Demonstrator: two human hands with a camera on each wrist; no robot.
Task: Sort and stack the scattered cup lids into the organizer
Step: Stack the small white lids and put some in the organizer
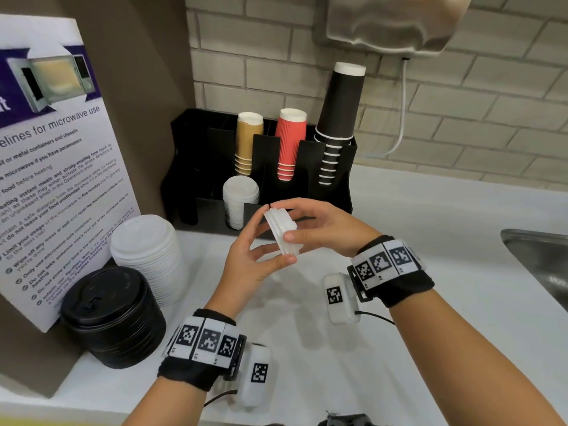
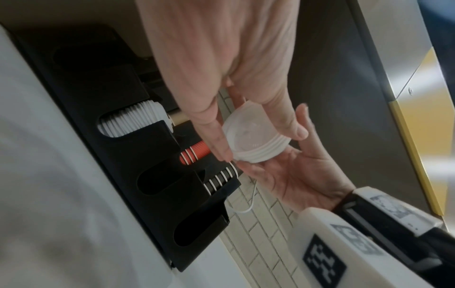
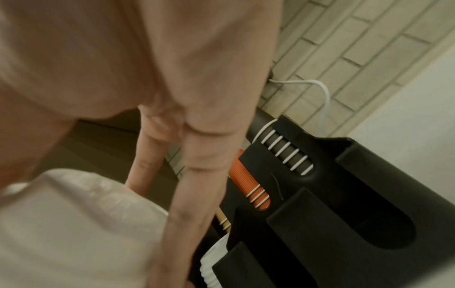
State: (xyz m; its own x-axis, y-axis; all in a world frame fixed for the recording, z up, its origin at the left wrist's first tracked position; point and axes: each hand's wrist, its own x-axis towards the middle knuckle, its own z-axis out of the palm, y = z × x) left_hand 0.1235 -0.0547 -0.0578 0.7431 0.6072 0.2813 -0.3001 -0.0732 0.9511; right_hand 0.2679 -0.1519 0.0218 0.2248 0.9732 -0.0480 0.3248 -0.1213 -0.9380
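Both wrists, nearest the head camera, wear black bands with checkered marker tags and a small white box each. Above them the left hand (image 1: 246, 256) and right hand (image 1: 322, 229) meet over the white counter (image 1: 430, 241), holding between them a small stack of white lids (image 1: 282, 232) turned on edge. From the left wrist view the left thumb and fingers curl round the rim of the small stack of white lids (image 2: 253, 138), while the right hand (image 2: 290, 175) cups it from the far side, its thumb pressed on the edge; so both hands pinch the same stack, just in front of the black organizer (image 1: 190, 142). That organizer stands against the tiled wall (image 1: 461, 103). One front slot holds a pile of white lids (image 1: 240, 201); the slot next to it, right behind the hands, looks dark from the wrist views. Its back slots hold upside-down tan cups (image 1: 248, 142), red cups (image 1: 289, 142) and a tall nest of black cups (image 1: 338, 118). To the left on the counter stand a tall pile of larger white lids (image 1: 147, 256) and, nearer, a pile of black lids (image 1: 113, 315), touching or nearly so. Behind them leans a microwave notice (image 1: 52, 167). A steel sink edge (image 1: 541, 262) shows at the right, and a white cable (image 1: 402, 118) hangs down the wall from a metal fixture (image 1: 393, 23) above. The right wrist view is blurred and mostly filled by fingers.
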